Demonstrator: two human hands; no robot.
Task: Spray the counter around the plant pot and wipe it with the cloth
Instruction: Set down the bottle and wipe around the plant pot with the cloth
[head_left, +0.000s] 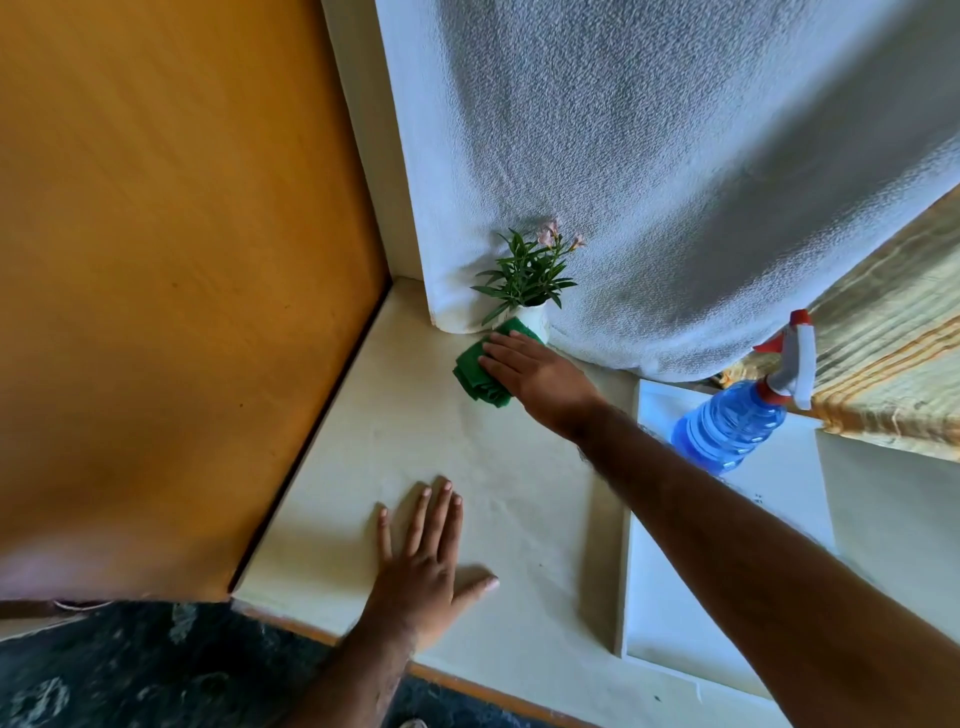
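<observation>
A small white plant pot (535, 318) with green leaves and pink flowers stands at the back of the cream counter (441, 447), against a white curtain. My right hand (540, 376) lies flat on a folded green cloth (475, 371), pressing it to the counter just in front of the pot. My left hand (423, 556) rests palm down on the counter near its front edge, fingers spread, holding nothing. A blue spray bottle (732, 426) with a white and red trigger stands to the right, beyond my right forearm.
An orange-brown wooden panel (182, 286) walls the counter's left side. The white curtain (649, 182) hangs down to the counter behind the pot. A white tray (670, 613) lies on the right under the bottle. Dark patterned floor (130, 670) shows below the front edge.
</observation>
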